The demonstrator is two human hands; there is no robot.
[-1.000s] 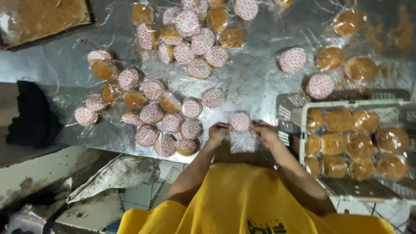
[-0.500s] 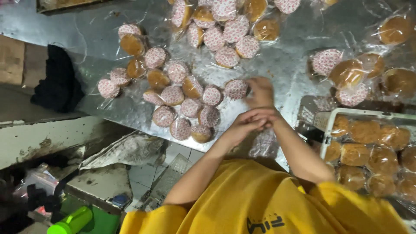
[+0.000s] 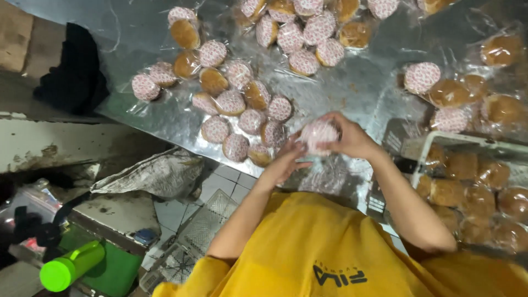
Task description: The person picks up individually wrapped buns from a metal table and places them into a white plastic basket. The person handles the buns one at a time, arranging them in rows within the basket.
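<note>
While both hands are cupping one wrapped bun (image 3: 318, 133) — left hand (image 3: 289, 159), right hand (image 3: 352, 137), fingers curled around it — the wrapping looks mid-way; next, probably setting it down gently.

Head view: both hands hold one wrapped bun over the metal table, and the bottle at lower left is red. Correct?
Not quite. The head view shows the bottle is bright green, not red. Both the left hand and right hand do hold one wrapped bun over the metal table.

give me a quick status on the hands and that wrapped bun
Left hand and right hand both closed on one wrapped bun, held above the metal table. Pile of wrapped buns close by. Nothing in the way.
</note>
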